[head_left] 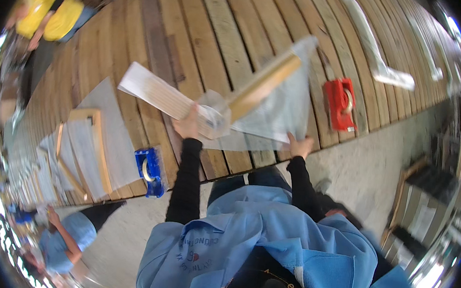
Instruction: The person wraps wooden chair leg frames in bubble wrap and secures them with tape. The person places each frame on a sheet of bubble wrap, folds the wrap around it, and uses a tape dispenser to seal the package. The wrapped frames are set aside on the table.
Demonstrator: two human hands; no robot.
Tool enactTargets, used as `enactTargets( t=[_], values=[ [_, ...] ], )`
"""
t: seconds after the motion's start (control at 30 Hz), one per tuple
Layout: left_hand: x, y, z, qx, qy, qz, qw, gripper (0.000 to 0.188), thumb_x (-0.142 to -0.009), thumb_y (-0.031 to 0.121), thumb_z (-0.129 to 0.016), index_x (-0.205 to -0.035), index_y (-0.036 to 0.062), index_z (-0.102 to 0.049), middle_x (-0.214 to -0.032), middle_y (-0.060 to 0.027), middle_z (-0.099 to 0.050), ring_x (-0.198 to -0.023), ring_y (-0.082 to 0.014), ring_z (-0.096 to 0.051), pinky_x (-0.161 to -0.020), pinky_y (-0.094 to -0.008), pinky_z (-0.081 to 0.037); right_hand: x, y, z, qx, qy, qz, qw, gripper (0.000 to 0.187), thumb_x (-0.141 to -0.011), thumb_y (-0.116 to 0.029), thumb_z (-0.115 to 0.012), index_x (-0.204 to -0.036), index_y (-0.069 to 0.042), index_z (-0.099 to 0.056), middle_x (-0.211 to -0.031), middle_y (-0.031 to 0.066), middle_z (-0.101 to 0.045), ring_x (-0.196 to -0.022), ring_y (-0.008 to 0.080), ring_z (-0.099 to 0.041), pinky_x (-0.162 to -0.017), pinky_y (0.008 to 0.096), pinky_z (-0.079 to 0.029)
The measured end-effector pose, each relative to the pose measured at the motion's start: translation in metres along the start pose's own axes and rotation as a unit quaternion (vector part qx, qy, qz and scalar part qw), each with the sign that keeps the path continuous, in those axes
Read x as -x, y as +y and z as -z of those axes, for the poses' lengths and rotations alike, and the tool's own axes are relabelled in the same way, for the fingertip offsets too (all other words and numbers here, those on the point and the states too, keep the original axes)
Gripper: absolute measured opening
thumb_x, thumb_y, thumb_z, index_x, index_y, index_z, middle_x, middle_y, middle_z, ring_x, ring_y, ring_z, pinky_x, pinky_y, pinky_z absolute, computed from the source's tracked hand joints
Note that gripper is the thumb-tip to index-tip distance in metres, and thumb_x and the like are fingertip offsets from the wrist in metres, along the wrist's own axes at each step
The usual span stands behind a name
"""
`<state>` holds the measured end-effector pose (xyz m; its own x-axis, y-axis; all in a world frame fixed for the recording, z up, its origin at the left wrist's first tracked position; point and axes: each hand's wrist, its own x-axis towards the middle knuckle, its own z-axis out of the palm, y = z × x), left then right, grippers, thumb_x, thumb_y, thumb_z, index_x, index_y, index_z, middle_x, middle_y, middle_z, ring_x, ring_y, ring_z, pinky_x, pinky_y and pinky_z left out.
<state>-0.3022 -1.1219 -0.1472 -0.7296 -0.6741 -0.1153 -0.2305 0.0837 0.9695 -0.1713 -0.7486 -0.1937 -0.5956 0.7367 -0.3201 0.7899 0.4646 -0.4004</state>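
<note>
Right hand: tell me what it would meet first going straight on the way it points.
The translucent sheet, right at the fingertips of the right hand. Farther along that line lies the wooden piece, though blur and unclear depth leave its height uncertain.

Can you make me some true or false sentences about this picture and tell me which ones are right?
1. The blue tape dispenser is farther left than the red tape dispenser. True.
2. The right hand is holding the red tape dispenser. False: it is at the edge of a see-through sheet.
3. The left hand is on a pale strip. True.
4. The tabletop is one smooth piece of glass. False: it is made of wooden slats.
5. Someone in a yellow shirt is at the upper left. True.
</note>
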Motion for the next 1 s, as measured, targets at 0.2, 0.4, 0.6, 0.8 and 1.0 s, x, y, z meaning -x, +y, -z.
enactTargets(
  t=[0.2, 0.4, 0.6, 0.8, 1.0],
  values=[
    [-0.057, -0.022, -0.001, -0.104, -0.084, 0.168, 0.977, 0.093, -0.073, 0.065, -0.082, -0.117, -0.0151, -0.063, -0.12, -0.0234, -0.068, -0.107, -0.033, -0.066, -0.095, -0.0427, -0.051, 0.01, -0.009, 0.002, -0.302, -0.022, 0.032, 0.953, 0.046, -0.083, -0.035, -0.077, -0.113, -0.001, -0.069, -0.089, 0.0128, -0.071, -0.074, 0.0236, -0.068, -0.066, 0.0376, -0.055],
    [-0.005, 0.0, 0.022, -0.334, -0.046, -0.252, 0.907, 0.069, -0.084, 0.046, -0.078, -0.123, -0.0067, -0.058, -0.129, -0.0234, -0.054, -0.122, -0.0434, -0.05, -0.107, -0.0524, -0.036, 0.06, -0.091, 0.076, -0.437, -0.001, 0.07, 0.897, 0.029, -0.091, -0.026, -0.075, -0.101, -0.001, -0.065, -0.075, -0.0002, -0.062, -0.057, 0.008, -0.054, -0.048, 0.0259, -0.043],
    [0.117, 0.001, 0.06, -0.244, -0.457, -0.437, 0.735, 0.056, -0.077, 0.031, -0.082, -0.127, 0.0154, -0.061, -0.126, -0.0164, -0.058, -0.117, -0.0346, -0.054, -0.104, -0.0471, -0.036, 0.07, -0.09, 0.067, -0.532, -0.019, -0.071, 0.844, 0.029, -0.093, -0.026, -0.074, -0.11, -0.003, -0.066, -0.09, -0.0007, -0.067, -0.073, 0.009, -0.061, -0.061, 0.0277, -0.048],
    [0.089, -0.005, 0.01, -0.264, -0.425, -0.442, 0.744, 0.031, -0.08, 0.024, -0.077, -0.111, 0.0202, -0.074, -0.092, 0.002, -0.071, -0.09, -0.0183, -0.065, -0.095, -0.0425, -0.039, 0.061, -0.105, 0.085, -0.522, -0.075, -0.01, 0.85, 0.032, -0.096, -0.017, -0.069, -0.121, 0.002, -0.062, -0.102, 0.0058, -0.071, -0.083, 0.0141, -0.07, -0.07, 0.0262, -0.057],
    [0.027, 0.038, 0.024, -0.257, -0.236, -0.363, 0.864, 0.015, -0.084, 0.016, -0.074, -0.099, 0.0133, -0.073, -0.087, -0.0037, -0.068, -0.084, -0.024, -0.065, -0.088, -0.0424, -0.045, 0.053, -0.276, 0.073, -0.42, -0.11, 0.197, 0.879, 0.042, -0.091, -0.017, -0.073, -0.122, 0.009, -0.061, -0.097, 0.0205, -0.073, -0.079, 0.0184, -0.075, -0.064, 0.0315, -0.059]
  ],
)
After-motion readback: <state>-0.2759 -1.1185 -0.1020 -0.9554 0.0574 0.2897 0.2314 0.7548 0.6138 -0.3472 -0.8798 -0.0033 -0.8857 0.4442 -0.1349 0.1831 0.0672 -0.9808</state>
